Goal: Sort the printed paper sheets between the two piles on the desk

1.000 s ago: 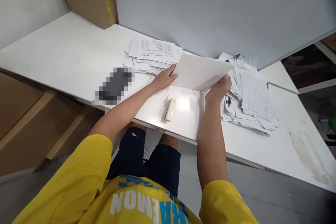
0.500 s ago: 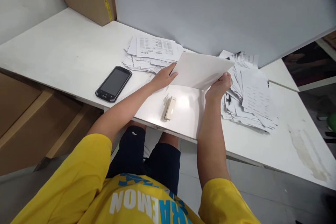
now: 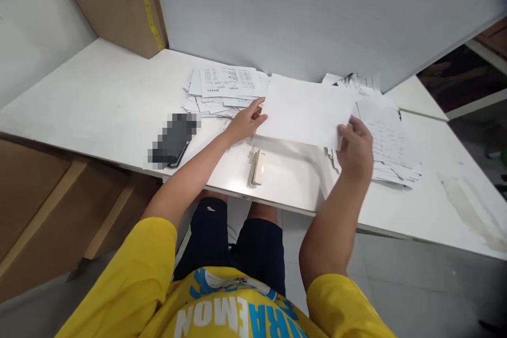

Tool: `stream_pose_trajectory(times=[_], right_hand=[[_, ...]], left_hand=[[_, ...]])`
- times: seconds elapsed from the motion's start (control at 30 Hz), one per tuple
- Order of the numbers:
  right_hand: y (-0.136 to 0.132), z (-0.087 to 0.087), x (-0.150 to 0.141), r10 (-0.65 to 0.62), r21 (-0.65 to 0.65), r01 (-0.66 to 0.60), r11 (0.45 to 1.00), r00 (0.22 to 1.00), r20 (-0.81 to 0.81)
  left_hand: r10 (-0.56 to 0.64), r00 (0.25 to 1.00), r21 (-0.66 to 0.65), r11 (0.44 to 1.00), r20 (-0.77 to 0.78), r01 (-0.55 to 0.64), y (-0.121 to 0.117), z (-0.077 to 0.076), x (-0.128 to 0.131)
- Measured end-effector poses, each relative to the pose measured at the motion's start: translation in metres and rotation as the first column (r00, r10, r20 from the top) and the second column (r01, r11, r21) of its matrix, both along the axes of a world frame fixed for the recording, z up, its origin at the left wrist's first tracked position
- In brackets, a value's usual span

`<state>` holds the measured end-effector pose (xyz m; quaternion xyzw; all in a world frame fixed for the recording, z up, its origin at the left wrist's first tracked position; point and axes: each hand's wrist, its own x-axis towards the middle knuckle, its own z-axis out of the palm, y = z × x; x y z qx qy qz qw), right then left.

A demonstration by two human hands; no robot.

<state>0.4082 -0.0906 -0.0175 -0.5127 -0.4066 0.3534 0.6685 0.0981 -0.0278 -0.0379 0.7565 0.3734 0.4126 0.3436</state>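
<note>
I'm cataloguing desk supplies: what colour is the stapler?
The stapler is cream, showing best in the head view.

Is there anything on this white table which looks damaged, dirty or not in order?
Yes. Toward the right end of the table, a dull beige mark, maybe a stain or worn surface, breaks the white. The paper pile on the right looks untidy: its sheets stick out unevenly.

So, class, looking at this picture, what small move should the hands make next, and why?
Probably the right hand should ease off the white paper and reach for the stapler, which lies untouched by the paper's near edge, while the left hand is at its left edge.
</note>
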Motion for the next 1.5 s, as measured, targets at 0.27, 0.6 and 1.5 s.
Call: stream_pose_trajectory(times=[0.27, 0.6, 1.5], right_hand=[[-0.21, -0.057, 0.012, -0.169, -0.243, 0.143, 0.96, 0.981, -0.091], [-0.264, -0.069, 0.005, -0.069, -0.526, 0.036, 0.85, 0.997, -0.043], [-0.267, -0.069, -0.038, -0.106, -0.245, 0.232, 0.941, 0.893, 0.438]], left_hand=[[-0.407, 0.911, -0.281, 0.869, 0.062, 0.407, -0.014, 0.015, 0.013], [-0.578, 0.803, -0.312, 0.797, -0.145, 0.517, -0.033, 0.02, 0.024], [-0.578, 0.805, -0.301, 0.797, -0.133, 0.523, -0.031, 0.024, 0.024]])
